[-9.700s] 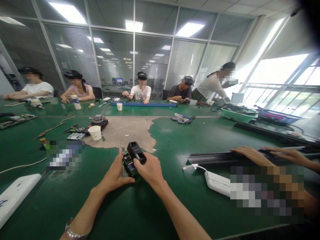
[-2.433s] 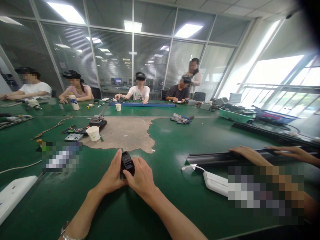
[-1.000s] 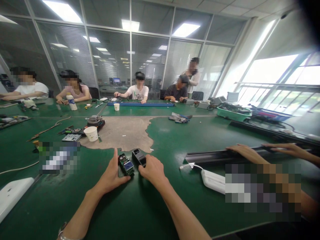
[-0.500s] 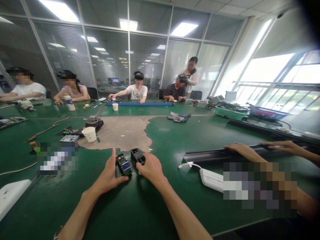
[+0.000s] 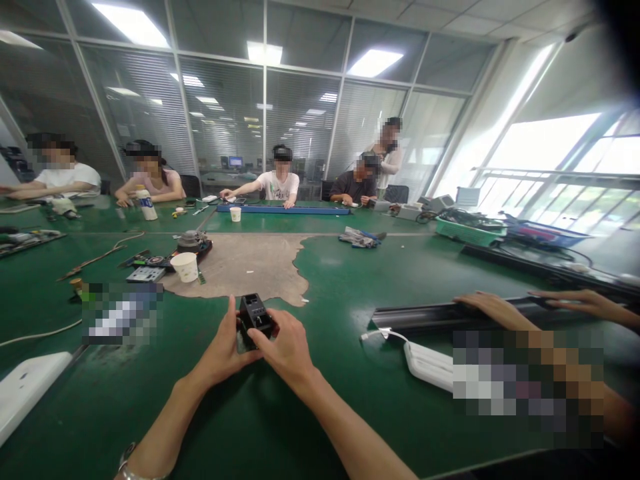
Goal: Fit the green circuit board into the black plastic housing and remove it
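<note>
A black plastic housing (image 5: 255, 312) with rectangular openings is in my right hand (image 5: 289, 340), thumb on its near face and fingers along its right side. It sits over the small circuit board with a display, which it now mostly hides. My left hand (image 5: 226, 348) curves round the board's left and near sides, its thumb reaching under the near end and its index finger pointing up along the left. Whether the housing is fully seated on the board cannot be made out.
A paper cup (image 5: 185, 267) and loose electronic parts (image 5: 193, 245) lie by a brown mat (image 5: 245, 260). At right, a co-worker's hands (image 5: 493, 308) rest on a long black bar (image 5: 415, 317), near a white power strip (image 5: 430, 363). Another white strip (image 5: 35, 390) lies at left.
My right hand has moved left, bringing the black housing from beside the circuit board to on top of it. My left hand stays around the board. The whole view has shifted slightly.
</note>
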`<state>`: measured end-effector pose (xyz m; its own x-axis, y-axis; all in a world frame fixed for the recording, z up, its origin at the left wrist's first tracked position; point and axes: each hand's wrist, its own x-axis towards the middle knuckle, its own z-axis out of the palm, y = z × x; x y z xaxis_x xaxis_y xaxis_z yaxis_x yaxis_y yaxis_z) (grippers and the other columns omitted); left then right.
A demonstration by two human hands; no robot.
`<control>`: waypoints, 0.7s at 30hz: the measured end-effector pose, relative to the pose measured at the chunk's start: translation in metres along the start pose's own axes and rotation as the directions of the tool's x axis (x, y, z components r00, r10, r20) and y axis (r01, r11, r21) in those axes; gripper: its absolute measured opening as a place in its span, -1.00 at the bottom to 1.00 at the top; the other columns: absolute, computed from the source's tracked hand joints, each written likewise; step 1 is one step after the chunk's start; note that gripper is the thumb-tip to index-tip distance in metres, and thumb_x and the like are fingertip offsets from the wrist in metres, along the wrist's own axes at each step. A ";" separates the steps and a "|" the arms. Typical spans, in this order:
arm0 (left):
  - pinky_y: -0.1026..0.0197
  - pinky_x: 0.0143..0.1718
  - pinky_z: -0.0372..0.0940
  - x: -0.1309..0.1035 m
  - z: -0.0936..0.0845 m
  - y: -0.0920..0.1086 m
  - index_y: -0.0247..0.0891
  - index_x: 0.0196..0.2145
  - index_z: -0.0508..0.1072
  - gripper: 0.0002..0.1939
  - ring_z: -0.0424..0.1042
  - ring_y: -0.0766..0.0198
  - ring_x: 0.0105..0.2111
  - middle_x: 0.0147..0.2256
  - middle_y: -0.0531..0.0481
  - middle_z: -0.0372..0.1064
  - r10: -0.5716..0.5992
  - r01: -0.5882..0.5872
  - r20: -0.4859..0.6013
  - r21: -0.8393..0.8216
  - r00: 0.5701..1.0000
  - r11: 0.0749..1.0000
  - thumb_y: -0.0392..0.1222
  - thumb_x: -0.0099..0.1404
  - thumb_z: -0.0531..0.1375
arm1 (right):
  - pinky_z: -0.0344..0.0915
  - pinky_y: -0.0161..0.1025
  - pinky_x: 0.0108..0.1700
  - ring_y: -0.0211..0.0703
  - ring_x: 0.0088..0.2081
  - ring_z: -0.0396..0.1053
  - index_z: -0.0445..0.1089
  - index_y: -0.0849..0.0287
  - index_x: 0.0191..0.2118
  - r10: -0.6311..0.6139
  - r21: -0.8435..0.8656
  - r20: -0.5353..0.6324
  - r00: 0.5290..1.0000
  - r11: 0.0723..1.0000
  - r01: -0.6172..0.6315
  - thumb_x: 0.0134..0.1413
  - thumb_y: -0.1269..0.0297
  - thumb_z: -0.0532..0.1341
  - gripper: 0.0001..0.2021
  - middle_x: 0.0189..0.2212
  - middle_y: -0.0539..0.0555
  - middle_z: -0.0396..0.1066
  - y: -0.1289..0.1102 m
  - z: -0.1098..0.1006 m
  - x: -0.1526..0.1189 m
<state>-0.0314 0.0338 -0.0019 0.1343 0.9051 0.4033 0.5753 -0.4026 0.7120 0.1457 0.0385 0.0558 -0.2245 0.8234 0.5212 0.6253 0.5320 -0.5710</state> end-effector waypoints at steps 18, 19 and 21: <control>-0.25 0.22 -0.11 -0.001 -0.005 -0.001 -0.20 0.32 -0.41 0.23 -0.24 -0.20 0.28 0.31 -0.31 -0.36 0.097 -0.118 0.113 0.188 0.989 0.975 0.05 -0.02 0.35 | 0.21 -0.20 -0.12 -0.07 -0.19 0.30 0.33 0.15 -0.23 0.047 -0.144 0.136 0.990 0.989 -0.028 -0.03 0.11 0.25 -0.73 -0.28 0.09 0.37 0.004 0.014 -0.010; -0.24 0.22 -0.11 0.000 -0.005 -0.001 -0.19 0.32 -0.41 0.19 -0.23 -0.19 0.28 0.31 -0.31 -0.34 0.099 -0.118 0.108 0.190 0.989 0.975 0.04 0.01 0.34 | 0.22 -0.20 -0.13 -0.06 -0.20 0.30 0.33 0.16 -0.26 0.053 -0.149 0.136 0.989 0.988 -0.033 -0.03 0.11 0.25 -0.74 -0.28 0.09 0.37 0.005 0.015 -0.011; -0.22 0.22 -0.09 0.001 -0.005 -0.002 -0.20 0.32 -0.38 0.12 -0.19 -0.15 0.28 0.29 -0.31 -0.29 0.096 -0.114 0.098 0.195 0.991 0.974 0.01 0.07 0.30 | 0.22 -0.20 -0.14 -0.06 -0.21 0.31 0.32 0.16 -0.28 0.062 -0.154 0.138 0.988 0.987 -0.041 -0.04 0.12 0.24 -0.75 -0.30 0.10 0.36 0.007 0.017 -0.011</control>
<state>-0.0360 0.0351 0.0004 0.2675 0.8711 0.4119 0.7022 -0.4690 0.5357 0.1394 0.0364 0.0354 -0.2862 0.8743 0.3920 0.7415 0.4612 -0.4873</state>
